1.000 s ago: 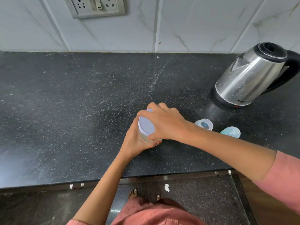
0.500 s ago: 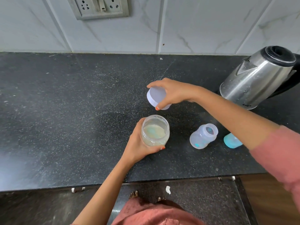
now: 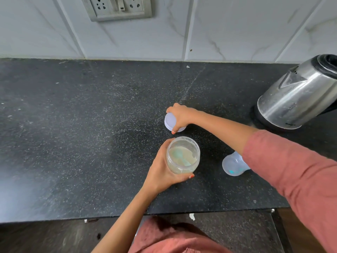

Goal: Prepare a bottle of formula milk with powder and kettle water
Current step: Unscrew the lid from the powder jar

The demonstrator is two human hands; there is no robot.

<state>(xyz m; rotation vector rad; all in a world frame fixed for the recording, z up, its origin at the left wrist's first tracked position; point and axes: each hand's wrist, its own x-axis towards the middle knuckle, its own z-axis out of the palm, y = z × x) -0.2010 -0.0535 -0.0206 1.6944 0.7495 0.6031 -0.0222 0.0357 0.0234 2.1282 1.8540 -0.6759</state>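
Across the dark speckled worktop (image 3: 73,143), the largest item is the steel kettle (image 3: 299,95), standing at the far right edge on its base, well apart from the other items. Nearer the front edge, the clear powder jar (image 3: 183,155) stands open, roughly part-filled with pale powder, with a turquoise scoop (image 3: 179,157) lying inside. The left hand (image 3: 162,172) is wrapped around the jar wall from the left side, fingers closed on it. To the right of the jar lies the baby bottle (image 3: 232,166), translucent, on its side and partly hidden under the right sleeve. Behind the jar, the right hand (image 3: 180,115) grips the pale jar lid (image 3: 171,122) from above by its rim, at or just above the worktop; contact cannot be confirmed. Handling judgement: the jar appears to be light, stiff plastic with smooth, possibly slippery walls; grasp it around the mid-body as shown. The bottle is likely very light and free to roll; grasp it around its body and stand it upright before dosing. The scoop should be taken by its handle.
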